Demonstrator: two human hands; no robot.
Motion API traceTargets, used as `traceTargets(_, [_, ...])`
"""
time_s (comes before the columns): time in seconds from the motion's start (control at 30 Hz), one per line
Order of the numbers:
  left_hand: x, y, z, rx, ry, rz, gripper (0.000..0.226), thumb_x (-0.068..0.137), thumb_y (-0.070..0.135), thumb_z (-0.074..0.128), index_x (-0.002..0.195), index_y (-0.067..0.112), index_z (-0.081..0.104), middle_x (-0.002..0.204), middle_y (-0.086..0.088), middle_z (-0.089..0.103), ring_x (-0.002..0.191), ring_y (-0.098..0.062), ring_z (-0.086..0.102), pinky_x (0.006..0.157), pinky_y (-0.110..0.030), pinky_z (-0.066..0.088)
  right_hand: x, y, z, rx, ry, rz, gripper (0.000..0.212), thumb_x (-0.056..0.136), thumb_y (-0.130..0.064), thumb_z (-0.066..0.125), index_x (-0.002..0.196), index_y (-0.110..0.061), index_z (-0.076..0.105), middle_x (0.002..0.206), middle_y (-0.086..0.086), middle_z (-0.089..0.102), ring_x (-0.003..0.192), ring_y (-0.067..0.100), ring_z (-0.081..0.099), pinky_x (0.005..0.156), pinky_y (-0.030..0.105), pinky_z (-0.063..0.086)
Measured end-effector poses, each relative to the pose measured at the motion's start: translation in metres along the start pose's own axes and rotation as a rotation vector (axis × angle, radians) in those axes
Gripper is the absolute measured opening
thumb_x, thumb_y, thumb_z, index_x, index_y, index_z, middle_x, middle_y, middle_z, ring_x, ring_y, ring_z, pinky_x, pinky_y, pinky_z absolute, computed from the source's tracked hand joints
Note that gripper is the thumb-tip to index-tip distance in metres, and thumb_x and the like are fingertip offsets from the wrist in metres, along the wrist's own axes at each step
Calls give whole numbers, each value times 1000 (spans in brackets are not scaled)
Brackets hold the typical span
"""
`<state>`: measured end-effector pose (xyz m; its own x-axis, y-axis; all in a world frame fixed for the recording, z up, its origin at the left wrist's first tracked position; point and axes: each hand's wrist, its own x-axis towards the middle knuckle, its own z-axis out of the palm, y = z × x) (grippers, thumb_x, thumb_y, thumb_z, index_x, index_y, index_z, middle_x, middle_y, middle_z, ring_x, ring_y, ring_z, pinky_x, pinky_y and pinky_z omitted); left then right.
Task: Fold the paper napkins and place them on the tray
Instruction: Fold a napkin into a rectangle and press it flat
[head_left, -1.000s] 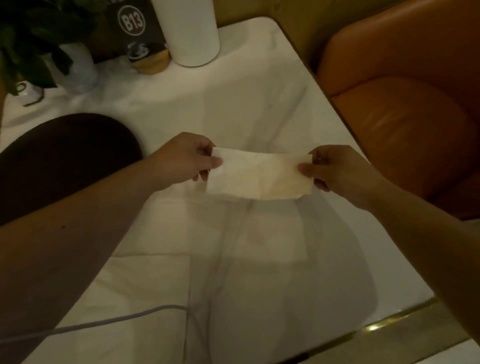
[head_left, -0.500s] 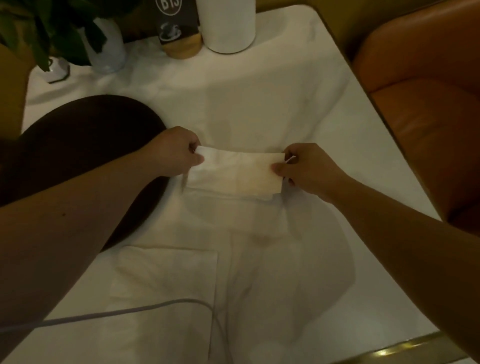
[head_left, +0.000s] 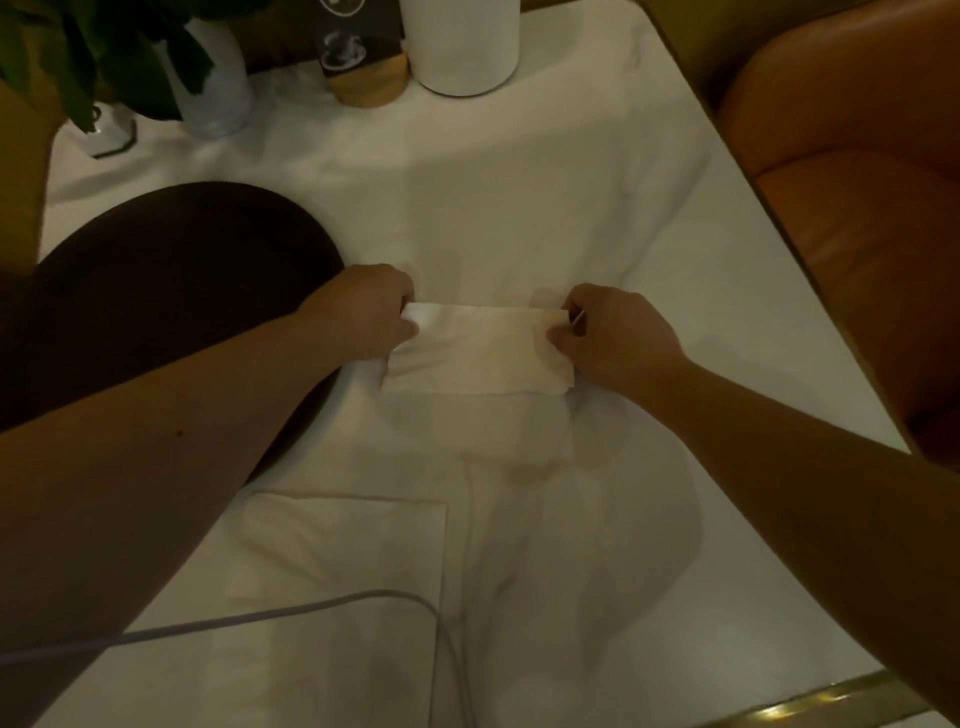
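Note:
A folded white paper napkin (head_left: 480, 351) hangs as a wide strip just above the white table, near its middle. My left hand (head_left: 366, 312) pinches its upper left corner and my right hand (head_left: 610, 338) pinches its upper right corner. The napkin's lower edge touches or nearly touches the tabletop. A dark round tray (head_left: 156, 291) lies to the left, partly covered by my left forearm. More flat white napkins (head_left: 337, 551) lie on the table in front of me, below the held one.
At the table's far edge stand a white cylinder (head_left: 460, 41), a small sign on a wooden base (head_left: 363, 67) and a potted plant in a pale vase (head_left: 208, 88). An orange leather seat (head_left: 857, 182) borders the right side. A grey cable (head_left: 291, 613) crosses the near napkins.
Both hands have lowered the folded napkin toward the table and drawn closer together; the napkin now rests near the tray's right edge. The view has tilted down.

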<state>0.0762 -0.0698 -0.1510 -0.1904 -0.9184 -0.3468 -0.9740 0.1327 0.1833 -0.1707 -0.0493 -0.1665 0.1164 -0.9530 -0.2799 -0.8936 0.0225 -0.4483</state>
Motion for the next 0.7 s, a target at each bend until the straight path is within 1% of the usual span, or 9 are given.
traceTargets(0.1, [-3, 2, 3, 27, 13, 15, 19, 83, 23, 64, 92, 7, 60, 90, -12, 62, 75, -23, 50, 66, -30, 38, 3, -1, -2, -50, 18, -17, 18, 85, -36, 55, 94, -21, 57, 93, 5, 66, 87, 28, 61, 74, 40, 52])
traceTargets(0.17, [-8, 5, 4, 58, 42, 17, 24, 84, 22, 63, 100, 5, 57, 96, -16, 64, 81, -29, 56, 66, -32, 43, 4, -1, -5, -102, 22, -46, 26, 85, -41, 56, 102, -22, 55, 96, 6, 67, 89, 29, 62, 73, 38, 51])
traceTargets(0.23, [-13, 8, 2, 125, 76, 28, 33, 85, 25, 61, 109, 3, 53, 100, -20, 62, 87, -34, 59, 70, -39, 49, 3, 0, -8, -159, 43, -82, 37, 85, -46, 57, 113, -23, 50, 103, 5, 67, 93, 29, 62, 72, 36, 47])
traceTargets(0.33, [-26, 10, -6, 177, 146, 45, 41, 88, 32, 57, 118, 4, 48, 105, -19, 58, 88, -34, 59, 73, -45, 52, -1, -5, -14, -219, 93, -150, 49, 86, -50, 55, 125, -22, 45, 111, 4, 64, 99, 28, 62, 74, 36, 45])
traceTargets(0.43, [-47, 11, -13, 185, 183, 31, 43, 90, 37, 53, 122, 9, 47, 109, -15, 58, 89, -31, 60, 73, -43, 53, -9, -23, -15, -239, 120, -297, 51, 86, -54, 52, 126, -23, 44, 108, 1, 65, 96, 24, 63, 75, 36, 50])
traceTargets(0.53, [-75, 10, -18, 189, 195, -21, 42, 90, 40, 51, 122, 13, 46, 110, -11, 59, 91, -28, 60, 75, -41, 52, -20, -47, -11, -220, 108, -444, 50, 87, -55, 52, 124, -23, 47, 105, -1, 65, 91, 22, 64, 73, 37, 53])
traceTargets(0.63, [-109, 5, -22, 169, 199, -77, 38, 89, 41, 52, 117, 15, 48, 103, -6, 57, 88, -25, 59, 74, -38, 51, -32, -71, -6, -211, 60, -537, 48, 86, -55, 53, 123, -24, 49, 104, -1, 65, 92, 22, 63, 73, 36, 51])
traceTargets(0.7, [-129, 3, -23, 145, 185, -100, 36, 90, 40, 51, 117, 17, 48, 103, -5, 56, 88, -25, 59, 74, -40, 52, -39, -81, -2, -217, 27, -548, 47, 86, -56, 53, 121, -26, 49, 105, -2, 64, 94, 21, 62, 75, 36, 51])
